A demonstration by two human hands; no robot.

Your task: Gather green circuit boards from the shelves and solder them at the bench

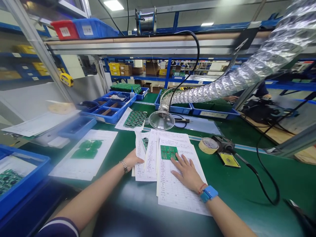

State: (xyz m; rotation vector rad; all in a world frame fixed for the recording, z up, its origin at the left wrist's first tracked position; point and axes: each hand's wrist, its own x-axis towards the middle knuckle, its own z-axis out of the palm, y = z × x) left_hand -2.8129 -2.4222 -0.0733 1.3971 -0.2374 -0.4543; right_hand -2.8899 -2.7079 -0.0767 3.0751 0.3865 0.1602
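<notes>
Printed paper sheets (182, 194) lie overlapping on the green mat in front of me. My left hand (132, 160), with a metal watch band at the wrist, pinches the left edge of a smaller bundle of sheets (146, 172). A small populated circuit board (145, 142) shows partly among those sheets. My right hand (188, 173), with a blue wrist strap, lies spread on the right-hand sheets. Its fingertips touch the lower right corner of a green circuit board (168, 152) resting on the paper.
Above the papers hangs a fume funnel (161, 120) on a silver duct (222, 85). A tape roll (208, 145) and soldering iron stand (225, 144) sit at right. Green boards (87, 149) lie on paper at left; blue bins (108, 112) stand behind. Part of another person shows far right.
</notes>
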